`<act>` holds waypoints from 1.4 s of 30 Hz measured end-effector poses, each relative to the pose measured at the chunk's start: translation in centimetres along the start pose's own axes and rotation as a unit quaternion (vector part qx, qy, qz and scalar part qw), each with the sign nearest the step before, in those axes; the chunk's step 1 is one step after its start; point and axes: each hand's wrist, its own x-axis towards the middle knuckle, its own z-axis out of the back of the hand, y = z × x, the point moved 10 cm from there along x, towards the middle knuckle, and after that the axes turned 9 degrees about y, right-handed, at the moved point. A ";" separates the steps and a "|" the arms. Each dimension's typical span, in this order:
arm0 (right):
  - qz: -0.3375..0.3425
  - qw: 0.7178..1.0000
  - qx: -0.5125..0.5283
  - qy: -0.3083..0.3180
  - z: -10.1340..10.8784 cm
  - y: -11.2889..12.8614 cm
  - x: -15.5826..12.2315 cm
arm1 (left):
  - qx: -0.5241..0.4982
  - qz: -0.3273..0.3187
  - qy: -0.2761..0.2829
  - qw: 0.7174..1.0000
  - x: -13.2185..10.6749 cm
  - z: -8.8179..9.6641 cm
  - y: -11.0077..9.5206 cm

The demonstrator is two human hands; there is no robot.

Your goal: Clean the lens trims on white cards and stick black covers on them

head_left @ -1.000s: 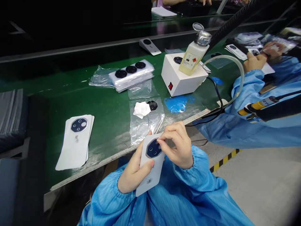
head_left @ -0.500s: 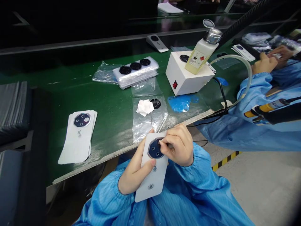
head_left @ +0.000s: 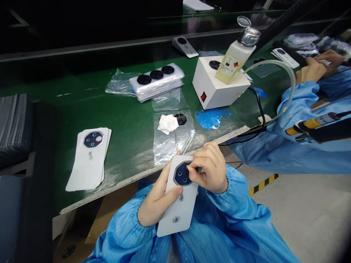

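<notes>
My left hand is closed round a white phone back cover, its thumb lying across the face below a dark octagonal camera plate. The cover tilts over my lap, close to the bench edge. My right hand is closed in a pinch at the upper right of the camera plate, touching it. Whatever sits between its fingertips is hidden. On the bench to the left lies a small stack of similar white back covers, the top one with a dark camera plate.
A clear plastic bag bears crumpled white paper. Behind are stacked trays of black camera plates. A white box carries a liquid bottle; blue film lies in front. A co-worker's hands are at right.
My right fingertips stay pinched at the camera plate, with only a very slight shift. The left hand keeps its hold on the cover. The whole view has moved a little.
</notes>
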 end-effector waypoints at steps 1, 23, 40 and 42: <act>-0.001 1.000 0.005 0.004 0.0 -0.1 0.0 | -0.004 0.005 -0.009 1.000 0.0 0.2 0.1; 0.024 0.980 0.178 0.083 0.0 2.4 -1.1 | -0.045 -0.016 -0.111 0.993 0.2 1.6 -1.5; -0.339 0.928 0.094 -0.122 1.6 -20.3 -3.6 | -0.209 -0.098 -0.001 0.973 -1.3 -3.3 -4.9; -0.358 0.933 -0.011 -0.045 1.0 -21.8 -3.7 | -0.216 -0.120 0.009 0.969 -1.3 -3.7 -5.5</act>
